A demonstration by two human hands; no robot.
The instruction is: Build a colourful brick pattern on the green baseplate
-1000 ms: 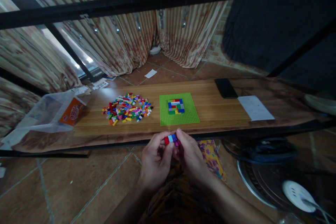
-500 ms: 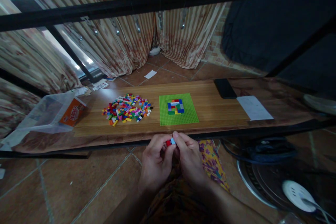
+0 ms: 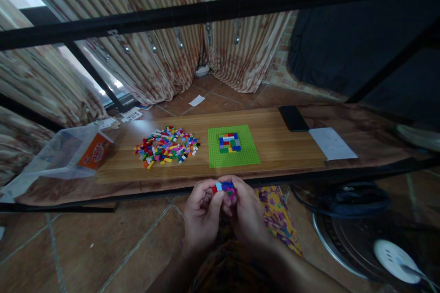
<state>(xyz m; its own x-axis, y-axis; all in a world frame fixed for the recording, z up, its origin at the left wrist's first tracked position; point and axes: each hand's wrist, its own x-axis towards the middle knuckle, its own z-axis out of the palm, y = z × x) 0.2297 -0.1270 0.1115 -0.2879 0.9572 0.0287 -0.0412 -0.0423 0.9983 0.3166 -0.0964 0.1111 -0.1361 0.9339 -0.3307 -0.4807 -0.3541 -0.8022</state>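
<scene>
My left hand (image 3: 202, 213) pinches a small piece made of red and light blue toy bricks (image 3: 217, 187) between thumb and fingers. Close against it, my right hand (image 3: 248, 210) is curled around several purple, blue and pink toy bricks (image 3: 229, 188), partly hidden by the fingers. Both hands are together in front of the table's near edge. Beyond them lies a green baseplate (image 3: 233, 159) bearing a low, roughly square ring of multicoloured bricks (image 3: 229, 143). Whether the bricks in the two hands are joined, I cannot tell.
Loose bricks (image 3: 167, 146) form a pile on the wooden board (image 3: 271, 146), left of the baseplate. A clear plastic box (image 3: 65, 151) with an orange label stands at the left. Towards the right lie a black phone (image 3: 294, 118) and white paper (image 3: 332, 143). A black bar (image 3: 192, 13) crosses behind.
My right hand has turned, so purple, blue and pink bricks now show in it. The red and light blue piece has shifted slightly left with my left hand. The view has tipped slightly.
</scene>
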